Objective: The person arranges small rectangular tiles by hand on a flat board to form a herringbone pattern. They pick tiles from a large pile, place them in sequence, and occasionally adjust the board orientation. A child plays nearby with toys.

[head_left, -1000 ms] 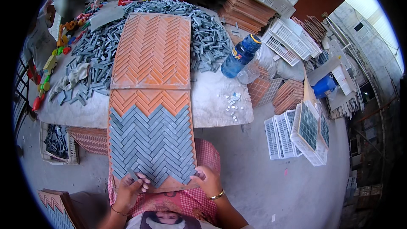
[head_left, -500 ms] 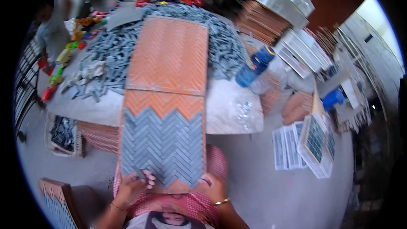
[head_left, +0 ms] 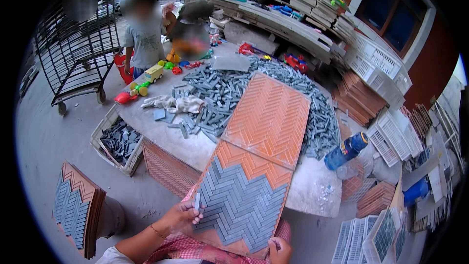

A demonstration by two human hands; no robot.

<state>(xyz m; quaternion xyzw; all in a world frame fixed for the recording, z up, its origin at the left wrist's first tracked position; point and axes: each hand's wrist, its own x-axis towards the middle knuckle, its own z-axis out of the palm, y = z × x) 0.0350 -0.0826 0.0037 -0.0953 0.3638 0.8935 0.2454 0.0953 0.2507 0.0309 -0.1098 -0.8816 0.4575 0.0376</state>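
An orange tray [head_left: 274, 177] with herringbone grooves lies across my lap, its far end overlapping a second orange tray [head_left: 266, 117] on the table. Grey strip tiles [head_left: 243, 200] fill the near tray's middle in a zigzag; bare orange shows at its far part and near edge. Between thumb and fingers, my left hand [head_left: 181, 219] pinches one loose grey tile [head_left: 197, 201], upright at the tray's left edge. My right hand [head_left: 280, 251] is closed on the tray's near right corner; its fingertips are partly hidden.
Loose grey tiles [head_left: 215, 88] are heaped on the table [head_left: 312, 193], with white gloves [head_left: 173, 103] and toys [head_left: 154, 74] at left. A blue bottle [head_left: 346, 151] stands at right. Filled trays [head_left: 73, 205] are stacked at lower left. A person [head_left: 144, 36] stands beyond the table.
The view has swung left, bringing the person and a wheeled rack fully into sight. My left hand, still holding a tile, is now at the tray's left edge. The right stays near its corner.
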